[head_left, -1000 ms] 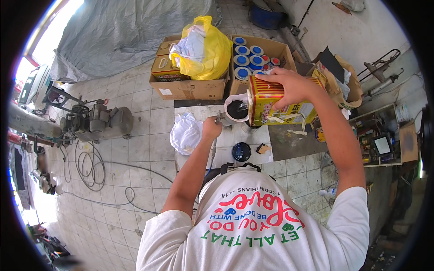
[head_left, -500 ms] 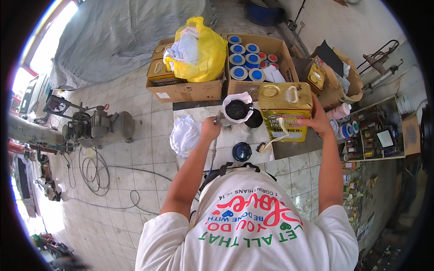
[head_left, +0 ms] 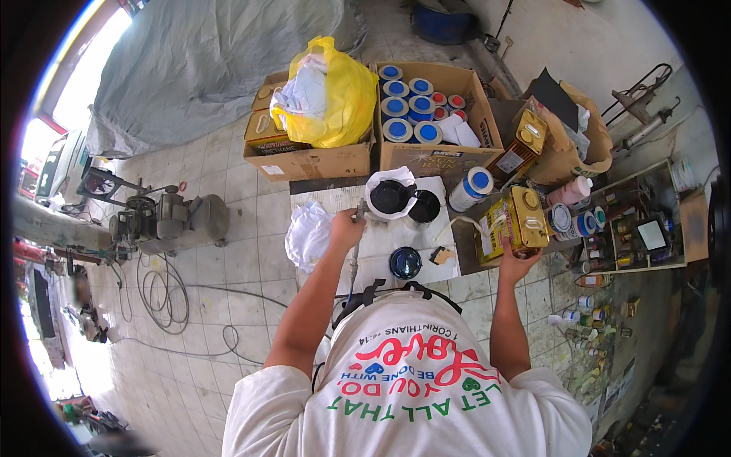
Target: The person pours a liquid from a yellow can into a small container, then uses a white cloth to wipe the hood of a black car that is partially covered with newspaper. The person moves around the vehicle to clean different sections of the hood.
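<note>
My left hand [head_left: 348, 229] is closed around a spray gun [head_left: 362, 209], whose hose runs down toward me. Against the gun is a cup of black liquid [head_left: 389, 196] with white paper folded over its rim. An open can of black paint [head_left: 421, 208] stands just right of the cup. My right hand [head_left: 519, 263] grips the near edge of a rectangular yellow thinner can [head_left: 512, 223], right of the paper-covered work surface. A pale spout or tube [head_left: 466, 221] sticks out from the can's left side. Nearer me lie a round dark lid [head_left: 405, 263] and a small brown piece [head_left: 442, 256].
A crumpled white cloth [head_left: 308, 236] lies left of the gun. Behind stand a box with a yellow bag [head_left: 346, 99] and a box of blue-lidded cans [head_left: 449, 161]. A blue-topped can [head_left: 472, 189] stands beside the thinner. An air compressor [head_left: 171, 217] and coiled hose [head_left: 162, 297] are at left.
My right hand has moved the yellow thinner can rightward and toward me, away from the cup, uncovering the blue-topped can. My left hand keeps hold of the spray gun.
</note>
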